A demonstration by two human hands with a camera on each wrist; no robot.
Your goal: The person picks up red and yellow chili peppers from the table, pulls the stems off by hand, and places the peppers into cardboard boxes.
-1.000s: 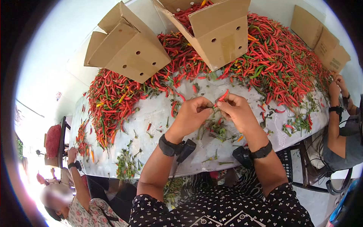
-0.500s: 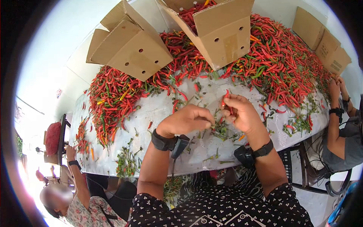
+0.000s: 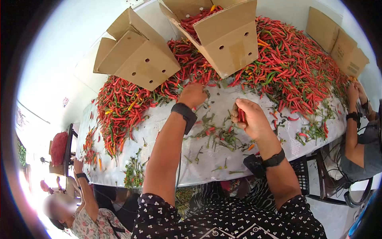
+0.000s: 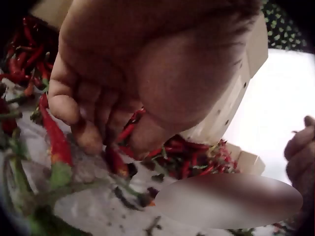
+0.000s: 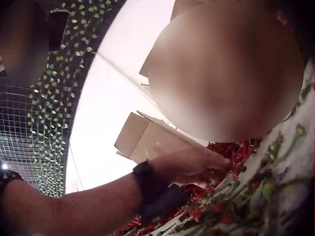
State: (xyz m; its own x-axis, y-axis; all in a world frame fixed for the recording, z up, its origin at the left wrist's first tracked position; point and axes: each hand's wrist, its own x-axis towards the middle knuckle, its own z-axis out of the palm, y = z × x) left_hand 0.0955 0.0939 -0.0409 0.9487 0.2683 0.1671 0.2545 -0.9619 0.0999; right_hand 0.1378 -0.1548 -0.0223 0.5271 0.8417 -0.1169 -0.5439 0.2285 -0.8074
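Note:
My left hand reaches to the near edge of the heap, its back turned up in the head view. In the left wrist view its bent fingers and thumb are right at a red chili pepper; I cannot tell whether they pinch it. Another red chili with a green end lies beside those fingers. Curled in front of me, my right hand holds red chili peppers between fingers and palm. Green stems and chili bits lie on the table below the hands. A blur hides the right hand in its wrist view.
A large heap of red chilies spans the white-covered table. Two cardboard boxes stand in it, one at left and one holding chilies. A stem pile lies front left. Other people work at both sides.
Both hands were together at a red chili. The left hand then drew away and moved forward to the heap. The right hand stayed near its place and now curls around red chilies.

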